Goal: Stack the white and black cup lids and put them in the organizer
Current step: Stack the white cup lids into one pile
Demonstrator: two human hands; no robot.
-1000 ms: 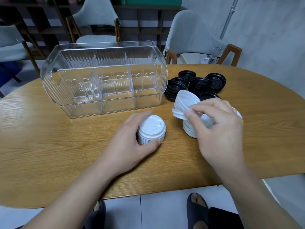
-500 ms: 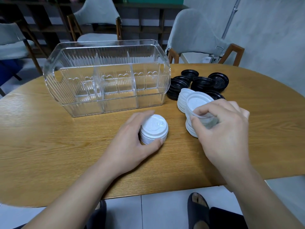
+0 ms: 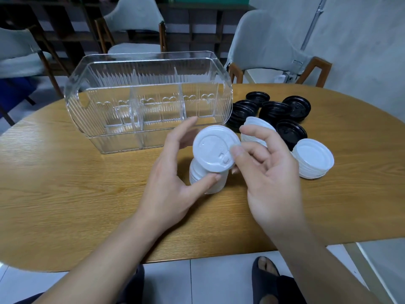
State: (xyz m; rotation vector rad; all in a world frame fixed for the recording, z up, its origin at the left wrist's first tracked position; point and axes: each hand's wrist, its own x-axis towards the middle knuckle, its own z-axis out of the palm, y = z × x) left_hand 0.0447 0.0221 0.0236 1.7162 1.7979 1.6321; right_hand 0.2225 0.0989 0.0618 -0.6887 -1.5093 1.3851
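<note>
A white lid (image 3: 215, 148), newly carried over by the right hand (image 3: 266, 165), is being pinched above the white stack (image 3: 206, 179) gripped by the left hand (image 3: 173, 172) on the worktop (image 3: 65, 183); the organizer (image 3: 149, 99) is still being left unfilled.

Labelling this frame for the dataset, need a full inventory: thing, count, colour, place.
organizer: one, clear, far left of table, compartments hold no lids
white lid stack: one, under the left hand
single white lid: one, tilted above that stack, pinched by the right hand
loose white lids: two piles, right of the hands
black lids: several small piles, count unclear, right of the organizer
table: one, wooden, oval
chairs: three, grey, behind the table
left hand: grips the stack
right hand: holds the single lid
</note>
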